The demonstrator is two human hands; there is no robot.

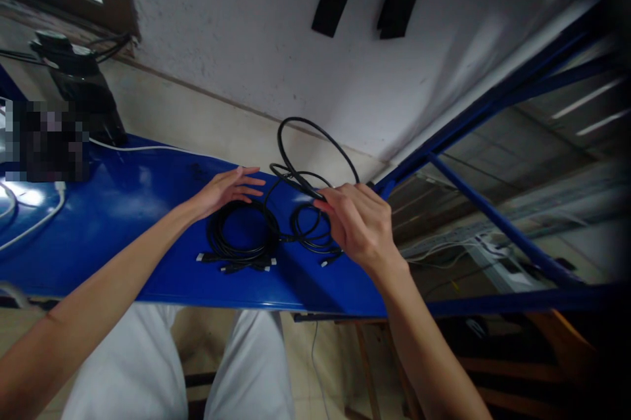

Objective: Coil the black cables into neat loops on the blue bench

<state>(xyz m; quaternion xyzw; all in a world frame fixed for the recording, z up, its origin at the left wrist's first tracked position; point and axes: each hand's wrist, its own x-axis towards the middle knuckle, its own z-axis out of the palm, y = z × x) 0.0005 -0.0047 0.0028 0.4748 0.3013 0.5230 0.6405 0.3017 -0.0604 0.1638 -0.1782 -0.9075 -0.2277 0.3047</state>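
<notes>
My right hand (362, 223) is closed around a black cable (315, 123), whose large loop rises above the blue surface towards the wall. Below that hand, a smaller loose loop of black cable (315, 249) lies on the surface, with a plug (325, 263) at its end. My left hand (233, 186) hovers with fingers spread and nothing in them, just above a round coil of black cables (215, 242). Several plugs with pale metal tips (246, 266) stick out at the coil's near side. Whether the raised cable joins the loose loop is hard to tell.
The blue tabletop (162, 275) runs along the wall. A dark bottle (86, 88) stands at the far left beside a blurred-out object (46, 142). A white cable (162, 148) runs along the back edge. Blue metal bars (493, 210) border the right side.
</notes>
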